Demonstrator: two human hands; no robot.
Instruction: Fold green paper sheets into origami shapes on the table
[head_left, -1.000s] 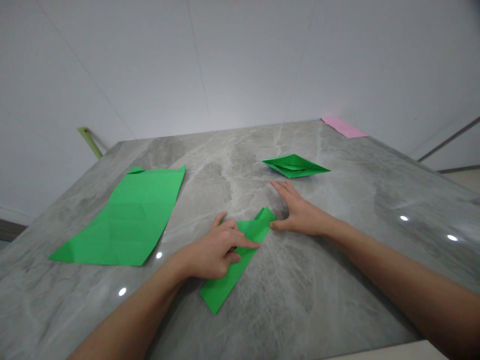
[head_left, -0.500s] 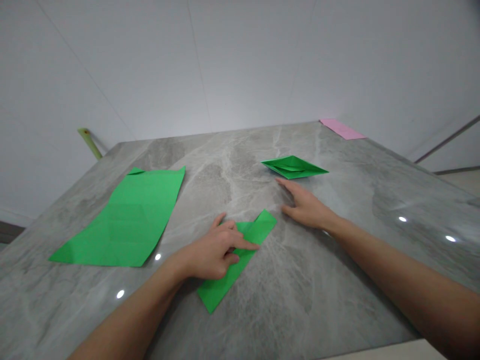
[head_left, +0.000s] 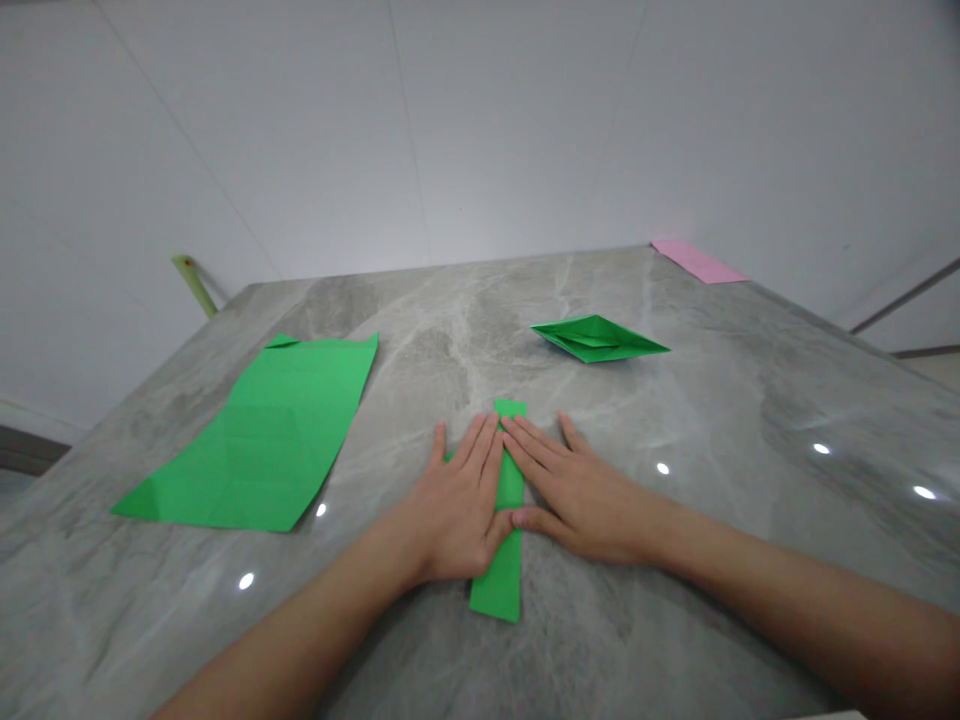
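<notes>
A narrow folded strip of green paper point(head_left: 502, 585) lies on the grey marble table point(head_left: 675, 560), running straight away from me. My left hand point(head_left: 457, 505) rests flat on its left side, fingers stretched out. Pressed flat on its right side is my right hand point(head_left: 574, 490), fingers also extended. The two hands touch over the strip and hide its middle.
A large creased green sheet point(head_left: 262, 435) lies to the left. A folded green paper boat shape point(head_left: 596, 338) sits further back on the right. A pink sheet point(head_left: 697, 262) lies at the far right corner. A green stick point(head_left: 196, 287) leans by the far left edge.
The green strip has turned from a diagonal to pointing straight away from me. My right hand came back from near the folded boat shape and now lies flat on the strip beside my left.
</notes>
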